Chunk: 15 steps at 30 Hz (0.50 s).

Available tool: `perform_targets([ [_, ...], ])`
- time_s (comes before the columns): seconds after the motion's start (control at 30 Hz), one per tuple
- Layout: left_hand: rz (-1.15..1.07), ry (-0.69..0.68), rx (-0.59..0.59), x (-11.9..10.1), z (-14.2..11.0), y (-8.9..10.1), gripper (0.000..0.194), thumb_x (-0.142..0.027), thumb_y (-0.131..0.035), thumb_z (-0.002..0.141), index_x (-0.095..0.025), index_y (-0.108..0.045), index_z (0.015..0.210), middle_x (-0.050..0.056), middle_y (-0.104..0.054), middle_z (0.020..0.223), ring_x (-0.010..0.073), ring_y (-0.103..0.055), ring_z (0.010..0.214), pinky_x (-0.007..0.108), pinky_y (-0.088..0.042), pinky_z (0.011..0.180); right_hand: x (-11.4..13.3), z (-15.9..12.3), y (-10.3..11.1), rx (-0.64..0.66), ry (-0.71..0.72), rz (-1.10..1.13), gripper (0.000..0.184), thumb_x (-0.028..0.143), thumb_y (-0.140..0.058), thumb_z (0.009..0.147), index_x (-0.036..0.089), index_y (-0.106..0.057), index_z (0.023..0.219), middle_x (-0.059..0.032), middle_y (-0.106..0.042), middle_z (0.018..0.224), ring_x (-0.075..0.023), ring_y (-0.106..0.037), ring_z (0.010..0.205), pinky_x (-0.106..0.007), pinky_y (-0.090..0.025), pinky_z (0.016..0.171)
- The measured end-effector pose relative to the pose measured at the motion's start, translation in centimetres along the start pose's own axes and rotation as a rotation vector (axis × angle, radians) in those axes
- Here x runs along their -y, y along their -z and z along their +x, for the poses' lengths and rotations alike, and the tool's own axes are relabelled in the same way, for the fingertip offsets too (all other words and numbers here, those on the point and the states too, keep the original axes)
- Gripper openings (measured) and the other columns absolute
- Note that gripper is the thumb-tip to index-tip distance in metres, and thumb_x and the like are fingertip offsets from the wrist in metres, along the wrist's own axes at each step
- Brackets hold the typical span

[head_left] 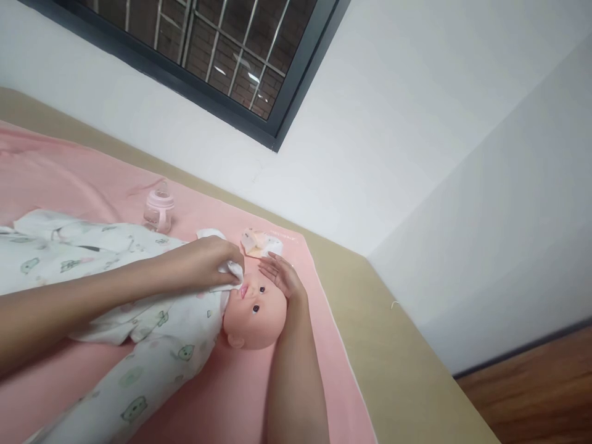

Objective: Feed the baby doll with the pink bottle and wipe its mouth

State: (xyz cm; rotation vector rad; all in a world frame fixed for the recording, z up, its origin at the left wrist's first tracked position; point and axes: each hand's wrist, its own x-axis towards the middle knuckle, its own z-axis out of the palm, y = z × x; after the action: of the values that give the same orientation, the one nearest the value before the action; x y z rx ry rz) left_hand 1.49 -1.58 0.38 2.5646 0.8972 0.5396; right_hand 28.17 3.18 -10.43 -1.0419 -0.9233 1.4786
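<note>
A baby doll lies on its back, its head toward the right, in a white outfit with green animal prints. My left hand reaches across the doll's body, fingers pinched on a white cloth at the doll's mouth and chin. Whether it is tissue or fabric I cannot tell. Against the far side of the doll's head rests my right hand, with fingers stretched out and nothing in them. Just beyond that hand is a small white and peach patterned packet.
Under the doll a pink sheet covers much of the tan tabletop. A pink baby bottle with a handle stands behind the doll's body. A white wall and a dark-framed barred window border the far side.
</note>
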Motion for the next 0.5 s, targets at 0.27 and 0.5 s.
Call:
perform_targets([
  [0.27, -0.063, 0.015, -0.075, -0.1, 0.3, -0.7, 0.017, -0.026, -0.057, 0.077, -0.021, -0.073, 0.082, 0.0, -0.071, 0.088, 0.0185, -0.064, 0.083, 0.024, -0.042, 0.071, 0.2, -0.2, -0.2, -0.005, -0.005, -0.011, 0.035, 0.029, -0.069, 0.078, 0.018, -0.06, 0.11, -0.0088, -0.072, 0.105, -0.0204, -0.069, 0.097, -0.041, -0.046, 0.105],
  [0.5, -0.058, 0.04, -0.11, -0.5, 0.2, -0.8, 0.017, -0.029, -0.057, 0.078, -0.02, -0.072, 0.082, 0.003, -0.071, 0.093, 0.0206, -0.063, 0.089, 0.025, -0.043, 0.073, -0.8, 0.8, 0.8, 0.031, 0.013, 0.032, 0.029, 0.032, -0.069, 0.077, 0.019, -0.063, 0.102, -0.0071, -0.072, 0.104, -0.0197, -0.067, 0.103, -0.041, -0.047, 0.104],
])
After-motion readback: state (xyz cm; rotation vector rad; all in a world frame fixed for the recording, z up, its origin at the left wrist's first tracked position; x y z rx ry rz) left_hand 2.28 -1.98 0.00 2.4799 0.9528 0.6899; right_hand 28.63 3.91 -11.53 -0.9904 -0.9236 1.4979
